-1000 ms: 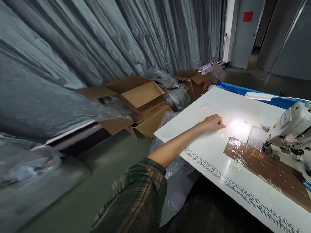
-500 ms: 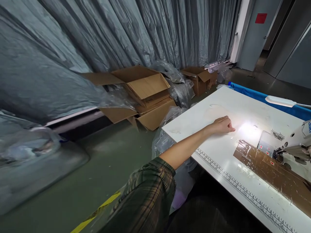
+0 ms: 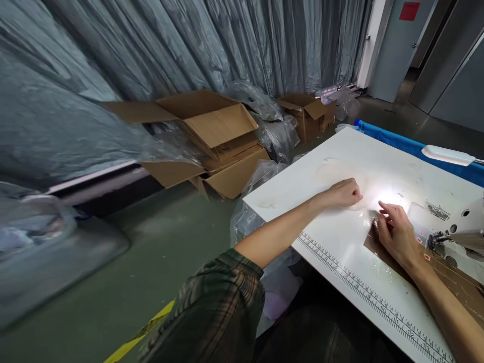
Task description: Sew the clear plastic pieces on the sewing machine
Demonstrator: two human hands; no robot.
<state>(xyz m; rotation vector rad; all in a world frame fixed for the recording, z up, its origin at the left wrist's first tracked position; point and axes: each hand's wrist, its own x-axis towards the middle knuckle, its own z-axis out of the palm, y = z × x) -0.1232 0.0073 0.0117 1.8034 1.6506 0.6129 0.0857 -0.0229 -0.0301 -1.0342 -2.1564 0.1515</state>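
Observation:
My left hand [image 3: 346,192] rests on the white sewing table [image 3: 287,189], its fingers curled closed. Whatever lies inside them, if anything, is hidden or too small to make out. To its right, my right hand [image 3: 397,232] hovers over the end of a brown taped strip [image 3: 378,244] on the tabletop. Its index finger is stretched toward the left hand, the thumb stands apart, and nothing shows between them. Just beyond the right hand is the sewing machine [image 3: 465,224], with its presser foot [image 3: 436,239] near the brown strip. A bright lamp spot lights the surface between both hands.
A printed ruler scale [image 3: 351,282] runs along the table's near edge. Behind the table lies a blue cloth [image 3: 401,143] beneath a white lamp arm [image 3: 448,155]. Open cardboard boxes [image 3: 219,128] and clear plastic bags [image 3: 280,136] sit on the floor by the grey curtain [image 3: 212,45].
My right hand has come into view from the lower right, over the brown strip. The left hand stays closed in nearly the same place. The view has shifted slightly.

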